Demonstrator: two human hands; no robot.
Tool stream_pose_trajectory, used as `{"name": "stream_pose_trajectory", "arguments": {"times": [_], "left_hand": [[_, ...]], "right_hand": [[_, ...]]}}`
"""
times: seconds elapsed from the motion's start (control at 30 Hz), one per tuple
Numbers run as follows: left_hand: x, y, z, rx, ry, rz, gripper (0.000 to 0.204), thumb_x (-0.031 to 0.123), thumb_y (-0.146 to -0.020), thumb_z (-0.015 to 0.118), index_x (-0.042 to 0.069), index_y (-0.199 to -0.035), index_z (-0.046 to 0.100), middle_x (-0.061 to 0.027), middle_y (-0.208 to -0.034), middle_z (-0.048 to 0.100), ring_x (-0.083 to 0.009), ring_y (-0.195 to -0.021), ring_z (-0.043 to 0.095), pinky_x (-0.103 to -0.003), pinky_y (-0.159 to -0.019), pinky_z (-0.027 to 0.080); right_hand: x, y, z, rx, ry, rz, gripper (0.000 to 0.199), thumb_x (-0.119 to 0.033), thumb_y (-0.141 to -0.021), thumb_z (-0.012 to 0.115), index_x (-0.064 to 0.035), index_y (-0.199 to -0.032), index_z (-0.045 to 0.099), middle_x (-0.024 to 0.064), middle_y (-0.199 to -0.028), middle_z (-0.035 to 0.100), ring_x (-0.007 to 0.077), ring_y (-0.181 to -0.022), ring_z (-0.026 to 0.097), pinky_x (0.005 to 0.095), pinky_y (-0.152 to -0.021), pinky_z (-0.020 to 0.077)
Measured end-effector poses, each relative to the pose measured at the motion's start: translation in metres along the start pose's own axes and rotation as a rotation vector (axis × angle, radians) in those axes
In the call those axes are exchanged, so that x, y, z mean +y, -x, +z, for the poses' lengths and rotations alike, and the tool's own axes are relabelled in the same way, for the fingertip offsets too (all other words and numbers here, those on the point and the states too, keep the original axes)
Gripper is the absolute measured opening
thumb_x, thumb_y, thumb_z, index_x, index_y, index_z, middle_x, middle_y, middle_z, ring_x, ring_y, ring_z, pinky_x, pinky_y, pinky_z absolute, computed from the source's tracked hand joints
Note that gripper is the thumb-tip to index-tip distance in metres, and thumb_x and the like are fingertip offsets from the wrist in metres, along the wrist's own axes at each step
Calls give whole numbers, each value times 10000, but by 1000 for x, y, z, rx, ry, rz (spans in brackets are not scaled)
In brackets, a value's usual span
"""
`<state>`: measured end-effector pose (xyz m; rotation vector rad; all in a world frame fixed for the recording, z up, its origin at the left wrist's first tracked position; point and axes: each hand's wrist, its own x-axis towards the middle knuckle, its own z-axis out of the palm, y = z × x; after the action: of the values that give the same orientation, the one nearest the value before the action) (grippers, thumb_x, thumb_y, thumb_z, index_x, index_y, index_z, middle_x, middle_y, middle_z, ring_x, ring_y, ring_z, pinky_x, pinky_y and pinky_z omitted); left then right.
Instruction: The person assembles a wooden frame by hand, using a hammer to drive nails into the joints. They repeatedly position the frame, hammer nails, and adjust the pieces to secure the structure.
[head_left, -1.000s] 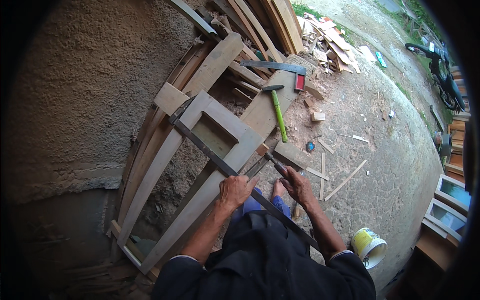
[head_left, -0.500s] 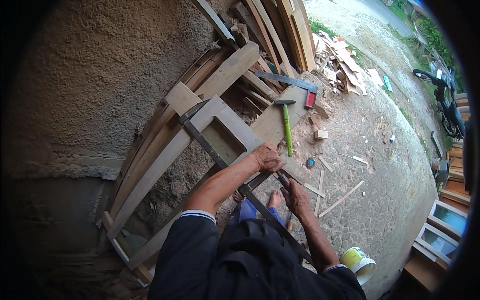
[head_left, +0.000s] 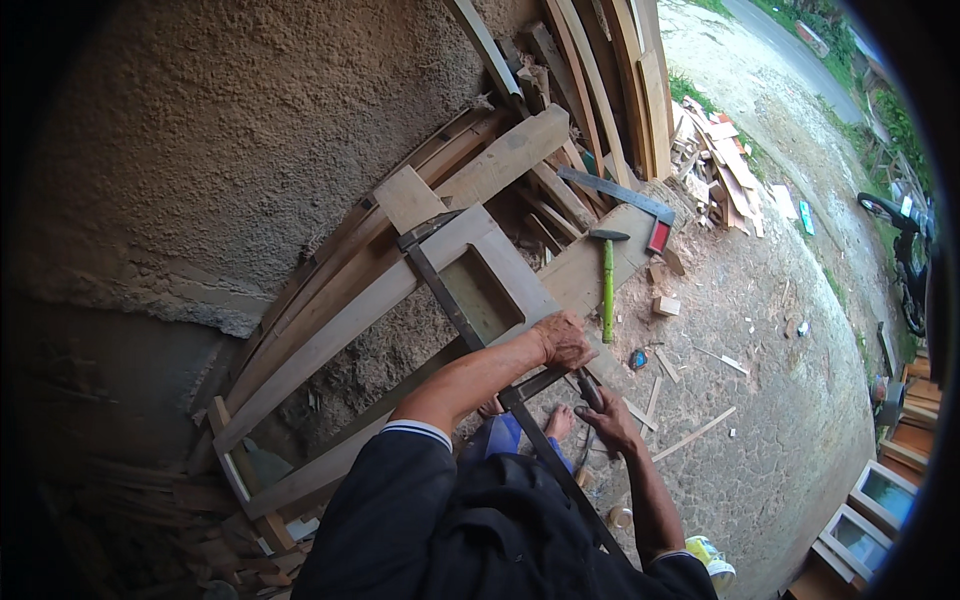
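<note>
The right hand (head_left: 612,418) has its grip wrapped round the handle of one bar clamp (head_left: 512,398); what the left hand (head_left: 563,342) holds, I cannot quite tell. The clamp's long axis crosses one wooden frame (head_left: 328,338), leftward, left hand nearer. Beyond: one hammer (head_left: 608,290), one try square (head_left: 620,195).

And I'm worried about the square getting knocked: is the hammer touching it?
Apart. The head view shows it: a strip of bare board separates the hammer's head from the square.
</note>
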<state>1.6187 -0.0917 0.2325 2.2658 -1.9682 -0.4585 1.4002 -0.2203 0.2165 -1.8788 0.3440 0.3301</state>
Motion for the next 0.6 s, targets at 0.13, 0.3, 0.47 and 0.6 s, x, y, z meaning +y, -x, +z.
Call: {"name": "stream_pose_trajectory", "arguments": {"times": [0.13,0.3,0.47,0.6], "left_hand": [[1,0,3,9,-17,-5,465,402,-970,494,119,-673,713,-165,-729,710,-355,-826,685,-475,-789,506],[0,0,6,19,12,-12,470,417,-968,498,126,-672,719,-159,-759,718,-345,-830,690,-465,-794,503],[-1,2,1,41,25,2,481,424,-971,495,127,-672,727,-143,-747,715,-343,-820,689,-466,-794,499],[4,1,-5,49,53,-7,505,426,-967,499,118,-628,709,-159,-717,699,-363,-798,682,-480,-761,510]], "right_hand": [[-6,-7,-21,-430,-483,291,473,-368,-871,761,-12,-1118,572,88,-727,588,302,-654,607,440,-651,495],[-29,5,18,255,444,-100,500,-349,-900,696,-103,-1292,505,223,-958,703,447,-886,682,533,-724,523],[-24,-20,2,-10,278,-83,451,-270,-891,742,-56,-1228,531,145,-843,680,306,-706,661,440,-624,506],[-10,-30,-26,-515,-547,300,345,-289,-945,715,-103,-1193,565,-22,-734,573,64,-548,490,249,-457,355]]}}
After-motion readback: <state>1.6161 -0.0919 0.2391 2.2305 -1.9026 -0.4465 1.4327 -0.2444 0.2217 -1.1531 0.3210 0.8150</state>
